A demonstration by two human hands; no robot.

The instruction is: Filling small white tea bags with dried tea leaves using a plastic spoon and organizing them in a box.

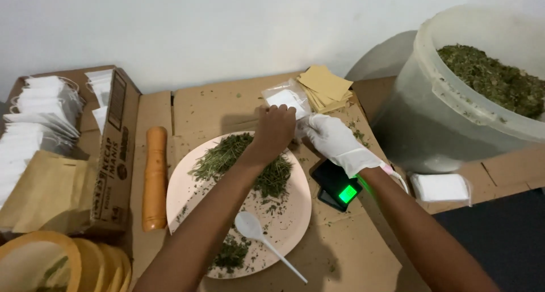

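Note:
My bare left hand (274,128) reaches over a pink plate (187,198) and pinches a small white sachet in a clear plastic bag (285,97). My right hand (335,140), in a white glove, meets it at the same sachet. Dried green herb (227,155) is heaped on the plate, with a white plastic spoon (261,238) lying near its front edge. Tan paper envelopes (323,86) are stacked just behind the bag.
A big translucent bucket (437,121) of dried herb stands at the right. A small scale with a green display (339,191) sits under my right wrist. An orange roller (155,178), a carton of white sachets (42,116), yellow lids (85,263) and a white packet (440,187) surround the plate.

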